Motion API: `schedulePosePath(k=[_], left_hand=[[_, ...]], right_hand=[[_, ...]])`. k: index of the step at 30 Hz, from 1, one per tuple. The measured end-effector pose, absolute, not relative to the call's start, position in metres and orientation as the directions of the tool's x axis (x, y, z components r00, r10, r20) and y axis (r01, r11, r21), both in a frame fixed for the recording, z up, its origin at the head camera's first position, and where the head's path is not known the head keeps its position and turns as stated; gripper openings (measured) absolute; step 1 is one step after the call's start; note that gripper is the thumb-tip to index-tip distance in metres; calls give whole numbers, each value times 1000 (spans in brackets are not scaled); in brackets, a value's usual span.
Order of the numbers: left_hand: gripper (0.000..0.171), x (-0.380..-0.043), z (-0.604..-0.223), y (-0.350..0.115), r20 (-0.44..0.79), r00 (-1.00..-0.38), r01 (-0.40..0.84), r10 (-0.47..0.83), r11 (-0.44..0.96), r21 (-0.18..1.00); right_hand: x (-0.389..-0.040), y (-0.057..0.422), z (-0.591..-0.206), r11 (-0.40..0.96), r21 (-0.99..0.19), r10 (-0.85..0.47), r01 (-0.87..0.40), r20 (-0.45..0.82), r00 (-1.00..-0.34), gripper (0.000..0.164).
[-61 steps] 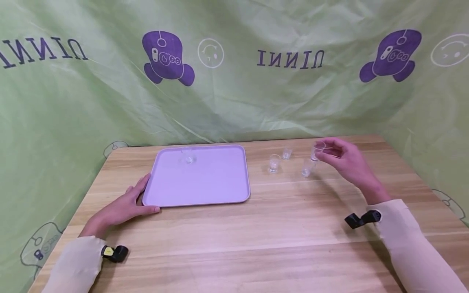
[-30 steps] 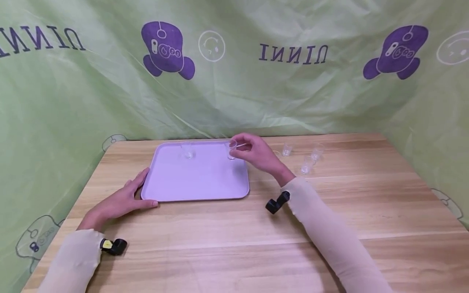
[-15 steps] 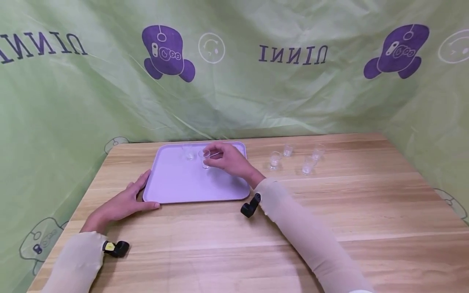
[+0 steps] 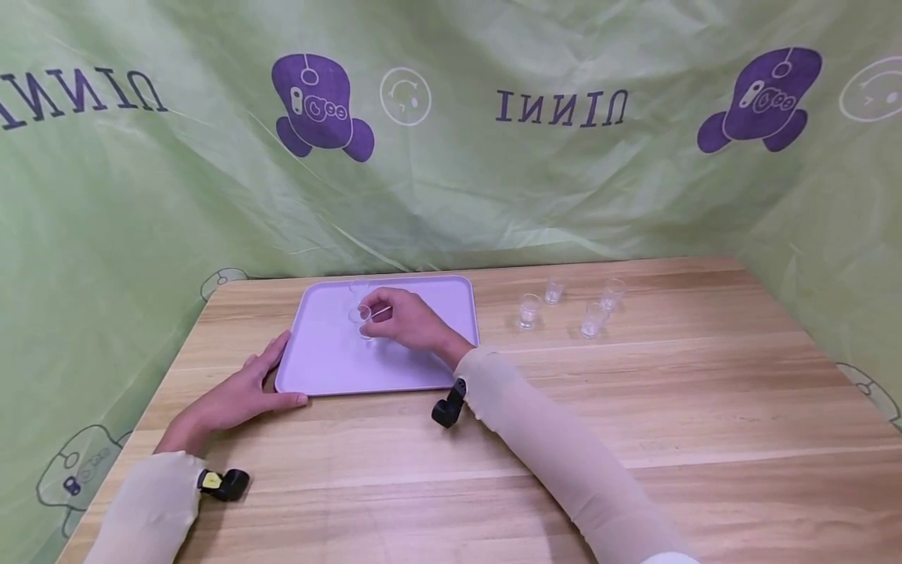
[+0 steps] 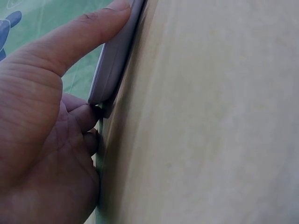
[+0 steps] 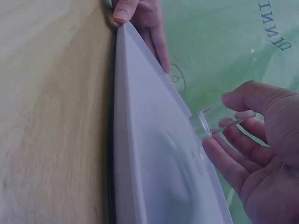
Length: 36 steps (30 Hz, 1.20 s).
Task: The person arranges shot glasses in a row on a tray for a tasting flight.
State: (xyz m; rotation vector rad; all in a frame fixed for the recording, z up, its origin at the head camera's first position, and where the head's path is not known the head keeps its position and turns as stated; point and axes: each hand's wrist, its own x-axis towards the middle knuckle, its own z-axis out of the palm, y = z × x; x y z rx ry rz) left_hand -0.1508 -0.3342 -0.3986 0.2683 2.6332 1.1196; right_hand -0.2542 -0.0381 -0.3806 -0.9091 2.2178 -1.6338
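Note:
A small clear shot glass [image 4: 358, 315] is pinched upright between the thumb and fingers of my right hand [image 4: 409, 319], over the left half of the lilac tray [image 4: 317, 368]. In the right wrist view the glass [image 6: 214, 120] has its base close to the tray surface; whether they touch I cannot tell. Behind it on the tray stands a second glass [image 4: 358, 287], partly hidden. My left hand [image 4: 236, 397] rests at the tray's front left corner, thumb along the front edge, straight fingers along the left side. The left wrist view shows that thumb [image 5: 88, 35] against the rim.
Several more clear glasses stand upright on the wooden table [image 4: 634, 439] right of the tray: a near-left glass [image 4: 528, 312], a back glass [image 4: 553, 291], a right glass [image 4: 612, 294] and a front glass [image 4: 592, 321]. Green printed cloth [image 4: 451, 196] hangs behind the table.
My right hand has carried a glass from the group at the right leftward over the tray, then slightly nearer to me. The left hand has stayed at the tray's corner.

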Motion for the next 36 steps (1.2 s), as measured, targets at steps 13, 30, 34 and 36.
schedulePosePath(k=[13,30,34,36], left_hand=[[117,-149,-400,-335,-175,-947,57,268,679,732],[115,-151,-398,-334,-178,-946,59,270,684,727],[114,-151,-398,-333,-181,-946,55,270,683,729],[114,-151,-399,-333,-186,-946,51,266,688,724]], right_hand=[[-250,-64,-385,209,-916,-619,-343,147,-771,20],[-253,-78,-394,243,-929,-609,-280,78,-789,22],[-254,-79,-395,281,-913,-633,-297,57,-772,22],[-254,-78,-396,302,-904,-641,-301,41,-767,21]])
